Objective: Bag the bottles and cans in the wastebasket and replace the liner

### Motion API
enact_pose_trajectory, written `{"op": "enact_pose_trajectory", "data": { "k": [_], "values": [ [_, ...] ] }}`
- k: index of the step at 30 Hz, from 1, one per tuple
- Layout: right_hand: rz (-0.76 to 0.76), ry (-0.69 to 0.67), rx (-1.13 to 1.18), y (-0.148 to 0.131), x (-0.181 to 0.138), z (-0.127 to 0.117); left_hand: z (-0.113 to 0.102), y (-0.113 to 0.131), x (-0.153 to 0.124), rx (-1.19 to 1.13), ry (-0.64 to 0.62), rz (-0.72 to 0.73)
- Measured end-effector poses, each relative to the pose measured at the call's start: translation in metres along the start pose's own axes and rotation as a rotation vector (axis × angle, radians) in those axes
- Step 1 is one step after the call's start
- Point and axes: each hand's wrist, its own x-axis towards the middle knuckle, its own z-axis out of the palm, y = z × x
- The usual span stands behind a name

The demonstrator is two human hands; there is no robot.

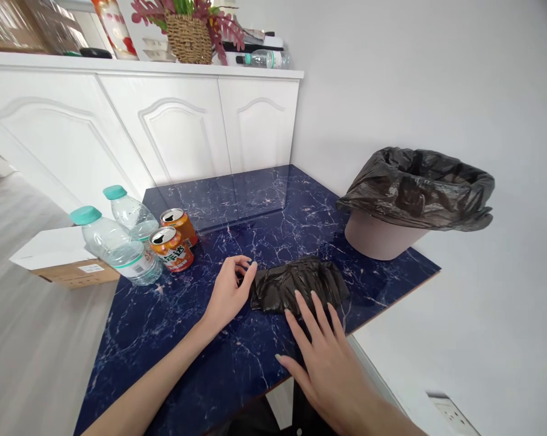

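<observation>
Inspected on the blue marbled table (pixel 264 200): one crumpled, folded black bag (pixel 300 284), lying flat near the front edge, between both hands. Left hand (pixel 228 293) set against the bag's left end, fingers curled inward, tips touching or just meeting the plastic; firm pinch not confirmable from this angle. Right hand (pixel 328 357) laid open, palm down, fingers spread and straight, tips resting on the bag's near edge, wrist hanging off the table's front. Judged a bracing arrangement: flat pressure on one side to keep the slippery film from sliding, curled fingers on the other placed to pick at a fold. Behind and to the right, near the table's far corner: a pink bin (pixel 382 236) fitted with a black liner (pixel 418 188), folded well over the rim, presumably to stop it slipping inside. Well apart from the bag, at the table's left side: two clear bottles (pixel 119 245) with teal caps and two orange cans (pixel 171 247), all upright and grouped tightly, likely set aside to leave working room in the middle. Just off the table's left edge: a cardboard box (pixel 59 257) on the grey floor. Along the back wall: a white cabinet (pixel 177 127) carrying a wicker basket (pixel 189 36) of red-leaved plants.
</observation>
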Motion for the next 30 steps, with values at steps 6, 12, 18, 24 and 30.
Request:
{"op": "enact_pose_trajectory", "data": {
  "k": [6, 12, 18, 24, 30],
  "values": [
    [0.055, -0.081, -0.016, 0.002, 0.012, 0.01, 0.001, -0.001, -0.002, -0.037, 0.018, -0.023],
    [0.113, -0.135, -0.025, 0.021, 0.058, 0.016, -0.002, -0.003, 0.0, -0.104, 0.061, -0.083],
    [0.146, -0.186, -0.013, 0.075, 0.124, 0.033, -0.001, -0.006, 0.0, -0.121, 0.075, -0.106],
    [0.212, -0.186, 0.015, 0.154, 0.19, 0.049, 0.0, -0.003, -0.004, -0.115, 0.051, -0.093],
    [0.263, -0.062, 0.032, 0.215, 0.23, 0.063, -0.001, -0.002, -0.006, -0.078, 0.018, -0.078]
  ]
}}
